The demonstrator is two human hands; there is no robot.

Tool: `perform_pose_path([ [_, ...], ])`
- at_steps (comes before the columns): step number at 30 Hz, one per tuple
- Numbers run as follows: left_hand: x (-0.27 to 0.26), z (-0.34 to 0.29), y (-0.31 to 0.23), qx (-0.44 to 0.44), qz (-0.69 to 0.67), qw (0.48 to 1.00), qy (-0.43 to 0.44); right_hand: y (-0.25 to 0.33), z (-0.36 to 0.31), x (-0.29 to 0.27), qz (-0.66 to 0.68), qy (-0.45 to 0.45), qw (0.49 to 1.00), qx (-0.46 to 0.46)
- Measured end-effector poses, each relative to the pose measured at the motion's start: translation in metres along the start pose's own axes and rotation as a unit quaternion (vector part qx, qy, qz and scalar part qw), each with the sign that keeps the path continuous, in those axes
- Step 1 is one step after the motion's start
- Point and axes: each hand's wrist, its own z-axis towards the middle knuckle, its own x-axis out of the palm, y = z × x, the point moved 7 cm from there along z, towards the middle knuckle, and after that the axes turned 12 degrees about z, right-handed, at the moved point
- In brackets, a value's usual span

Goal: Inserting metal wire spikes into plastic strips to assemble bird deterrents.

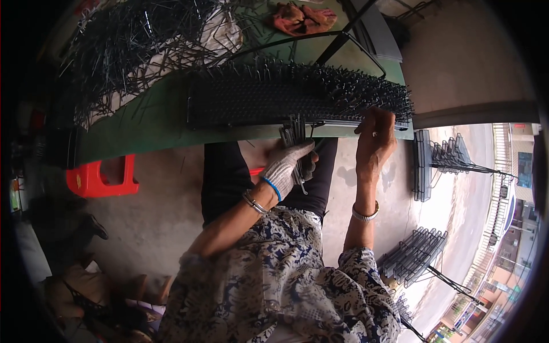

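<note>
My left hand [286, 166], in a pale knitted glove with a blue cuff edge, is closed around a bundle of thin dark metal rods [294, 131] at the table's front edge. My bare right hand [377, 140] is raised at the right front of a long black perforated rack [246, 106]. Its fingers are curled together in a pinch, and whatever they hold is hidden. Many thin pins [366, 88] stand up from the rack, densest toward its right and back; the left front shows bare holes.
A large heap of loose dark rods [126, 46] lies on pale sacking at the back left of the green table [154, 108]. Behind the rack are a crumpled reddish cloth [303, 20] and a black metal frame [337, 46]. A red stool [103, 180] stands left; grey wire racks [414, 254] stand right.
</note>
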Motion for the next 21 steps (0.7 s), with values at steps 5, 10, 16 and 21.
perform_pose_path([
  [5,0.005,0.001,0.003,-0.012,0.001,1.0,0.018,-0.013,0.003,0.013,-0.034,0.012,0.997,-0.066],
  [10,0.003,0.001,0.003,-0.002,0.022,1.0,0.004,-0.006,0.004,0.023,-0.12,0.057,0.987,-0.085],
  [16,0.008,-0.004,0.0,0.014,0.029,0.999,0.004,-0.009,0.012,0.026,-0.107,0.077,0.99,-0.052],
  [21,0.007,-0.007,-0.003,0.024,0.047,0.999,0.006,-0.009,0.012,0.021,-0.114,0.1,0.988,-0.042],
])
